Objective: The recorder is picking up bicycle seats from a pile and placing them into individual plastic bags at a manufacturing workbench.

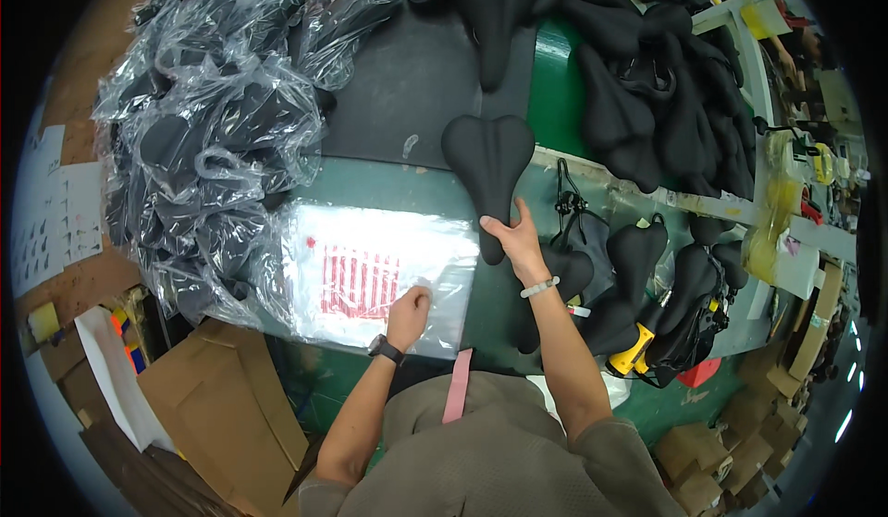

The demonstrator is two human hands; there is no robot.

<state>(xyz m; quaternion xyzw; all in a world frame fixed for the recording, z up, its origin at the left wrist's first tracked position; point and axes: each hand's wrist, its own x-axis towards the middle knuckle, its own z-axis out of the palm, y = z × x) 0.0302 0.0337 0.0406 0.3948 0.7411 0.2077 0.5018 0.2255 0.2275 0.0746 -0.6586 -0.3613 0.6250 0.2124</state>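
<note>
A black padded bicycle seat cover [487,152] lies with its wide end away from me, on the edge of a dark mat. My right hand [518,244] grips its narrow nose, thumb on top. Below and to the left, a stack of clear plastic bags [435,240] with red printing lies flat on the table. Over the stack's lower right part, my left hand [408,317] is closed, its fingers curled under. Whatever those fingers may hold is hidden.
Bagged black covers [213,147] are heaped at the left. Loose seat covers [620,110] pile up at the back right, with more [634,258] beside my right arm. A yellow tool [632,350] lies near the table's front edge. A cardboard box [222,406] stands at lower left.
</note>
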